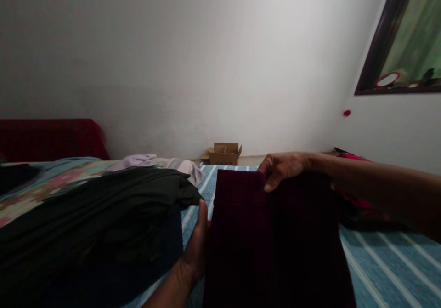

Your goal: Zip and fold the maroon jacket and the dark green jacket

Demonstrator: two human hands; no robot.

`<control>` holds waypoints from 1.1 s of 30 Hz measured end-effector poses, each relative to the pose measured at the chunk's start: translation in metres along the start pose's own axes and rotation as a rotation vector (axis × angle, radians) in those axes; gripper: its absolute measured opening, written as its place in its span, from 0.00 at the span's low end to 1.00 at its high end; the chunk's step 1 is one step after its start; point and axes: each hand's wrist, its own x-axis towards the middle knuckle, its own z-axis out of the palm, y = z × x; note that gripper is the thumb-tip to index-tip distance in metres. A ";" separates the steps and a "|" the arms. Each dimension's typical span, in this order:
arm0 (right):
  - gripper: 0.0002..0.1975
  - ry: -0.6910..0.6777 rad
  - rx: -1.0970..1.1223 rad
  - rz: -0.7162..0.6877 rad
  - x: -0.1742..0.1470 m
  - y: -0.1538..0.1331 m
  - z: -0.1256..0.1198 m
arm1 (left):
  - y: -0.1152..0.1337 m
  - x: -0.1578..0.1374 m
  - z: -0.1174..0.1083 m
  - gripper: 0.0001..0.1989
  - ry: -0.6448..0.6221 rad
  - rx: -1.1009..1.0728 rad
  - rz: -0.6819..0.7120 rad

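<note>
A dark maroon garment point(241, 234) hangs upright in front of me, with a wide band along its top edge; its exact kind is hard to make out. My right hand point(282, 168) pinches that top edge between thumb and fingers. At the garment's left side is my left hand point(197, 248), its thumb stretched upward and its other fingers mostly hidden by the cloth. Just left of that thumb, a heap of dark green cloth point(138, 193) reaches nearly to its tip. Dark blue cloth point(165, 253) shows beneath the heap.
Blue striped bedding point(389, 266) spreads under everything. Floral cloth point(58, 186) and pale clothing point(138, 161) lie to the left, near a red-covered object point(51, 138). An open cardboard box point(225, 152) sits by the wall. Red and black items point(365, 211) lie behind my right forearm.
</note>
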 end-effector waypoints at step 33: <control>0.19 1.140 0.763 0.078 0.019 0.195 0.048 | 0.006 0.079 -0.045 0.12 0.396 -0.049 -0.129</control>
